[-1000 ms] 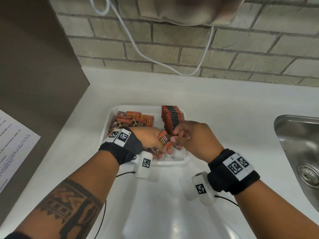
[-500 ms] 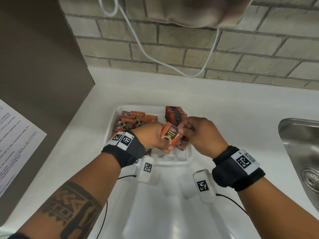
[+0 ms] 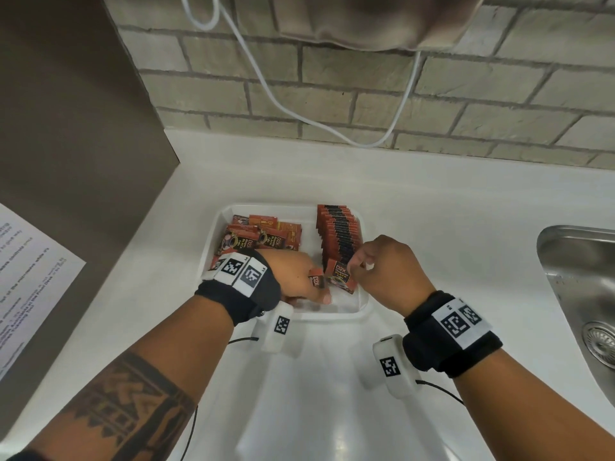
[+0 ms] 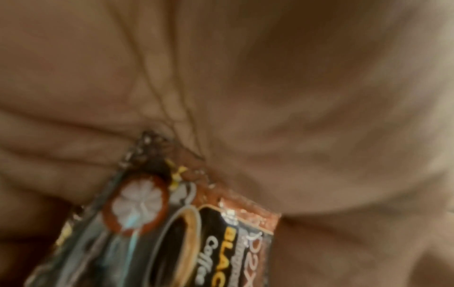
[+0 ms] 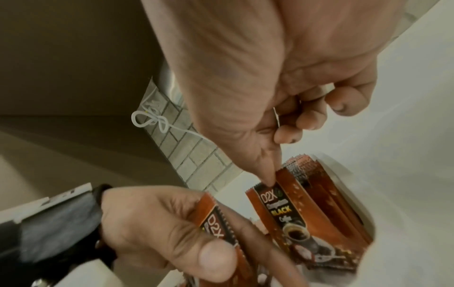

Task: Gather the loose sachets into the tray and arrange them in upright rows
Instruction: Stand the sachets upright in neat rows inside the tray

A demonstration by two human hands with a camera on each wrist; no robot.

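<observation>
A white tray (image 3: 332, 315) sits on the worktop. Loose orange-and-black coffee sachets (image 3: 266, 239) lie flat in its left half. A row of upright sachets (image 3: 339, 232) fills its right half. My left hand (image 3: 317, 289) is over the tray's near side and grips a small bundle of sachets (image 5: 216, 223), seen close against the palm as sachets (image 4: 196, 242). My right hand (image 3: 356, 266) pinches the top edge of one sachet (image 5: 282, 211), which stands upright at the near end of the row. What lies under my left hand is hidden.
A steel sink (image 3: 582, 294) is sunk into the worktop at the right. A printed sheet (image 3: 26, 277) lies at the left under a brown panel (image 3: 66, 128). A white cable (image 3: 299, 111) hangs on the brick wall behind.
My right hand took one sachet from the bundle in my left hand and carried it right and down to the near end of the upright row. My left hand dropped slightly.
</observation>
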